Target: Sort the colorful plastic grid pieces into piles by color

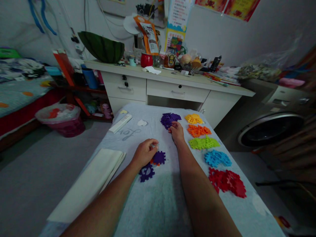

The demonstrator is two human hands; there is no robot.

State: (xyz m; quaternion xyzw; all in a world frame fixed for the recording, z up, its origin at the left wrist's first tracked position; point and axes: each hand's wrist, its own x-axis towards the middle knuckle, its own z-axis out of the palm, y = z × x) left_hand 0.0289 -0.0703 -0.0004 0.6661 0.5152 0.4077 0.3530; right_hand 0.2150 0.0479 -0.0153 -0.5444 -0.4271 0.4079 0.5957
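Note:
My right hand (177, 132) is at the near edge of a pile of purple interlocking plastic pieces (169, 119), its fingers curled in and pressed together. Whatever they hold is too small to make out. My left hand (145, 152) hovers over the middle of the cloth, fingers bent and a gap showing between thumb and fingertips. Just below it lie a solid purple square piece (160, 157) with notched edges and a dark purple piece (146, 172) with a cut-out centre. Some orange (155, 162) shows beside the square, partly hidden by my left hand.
Yellow (194, 118), orange (198, 130), green (204, 143), blue (217, 158) and red piles of pieces (227, 181) line the table's right side. At left lie a folded cream cloth (90, 184) and a white strip-like box (120, 123). A cluttered desk (163, 77) stands behind.

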